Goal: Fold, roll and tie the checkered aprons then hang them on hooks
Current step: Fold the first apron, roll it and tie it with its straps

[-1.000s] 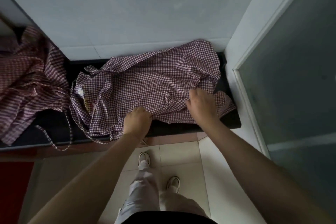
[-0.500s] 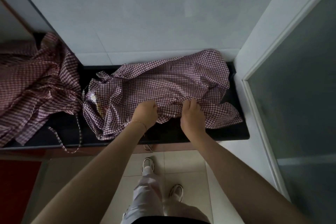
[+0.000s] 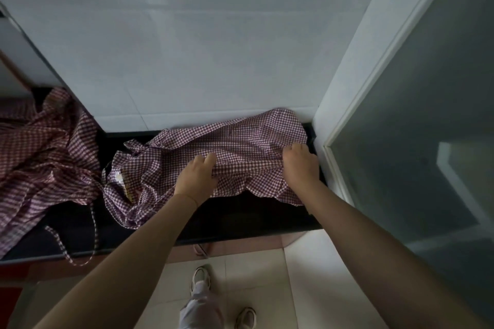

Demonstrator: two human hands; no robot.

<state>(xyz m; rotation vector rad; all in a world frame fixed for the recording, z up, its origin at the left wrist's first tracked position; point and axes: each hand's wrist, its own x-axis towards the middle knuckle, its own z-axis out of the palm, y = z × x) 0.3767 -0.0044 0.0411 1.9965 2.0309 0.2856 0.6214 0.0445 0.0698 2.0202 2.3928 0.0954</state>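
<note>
A maroon-and-white checkered apron (image 3: 227,147) lies crumpled across a black countertop (image 3: 254,219), stretching from near the middle of the counter to its right end, where it bunches against a white wall (image 3: 187,48) behind it. The person stands at the counter's front edge with both bare arms reaching forward. The left hand (image 3: 196,179) grips a gathered fold of the cloth near the apron's middle, fingers curled into the fabric. The right hand (image 3: 300,164) clutches another bunch of the same fold close to the apron's right end, knuckles up. Between the two hands the cloth is pulled into a ridge. The apron's left part sags in loose folds, with something pale and yellowish (image 3: 123,184) showing among them; what it is cannot be made out.

A thin checkered strap (image 3: 95,224) trails over the counter's front edge and hangs in a loop. Further left, a second checkered apron (image 3: 40,157) lies in a heap, partly on the counter, just beside the first.

To the right stands a white-framed frosted glass door (image 3: 427,128), its frame right against the counter's end. Below, pale floor tiles (image 3: 256,288) show the person's light trousers (image 3: 200,312) and two light-coloured shoes (image 3: 200,276).
</note>
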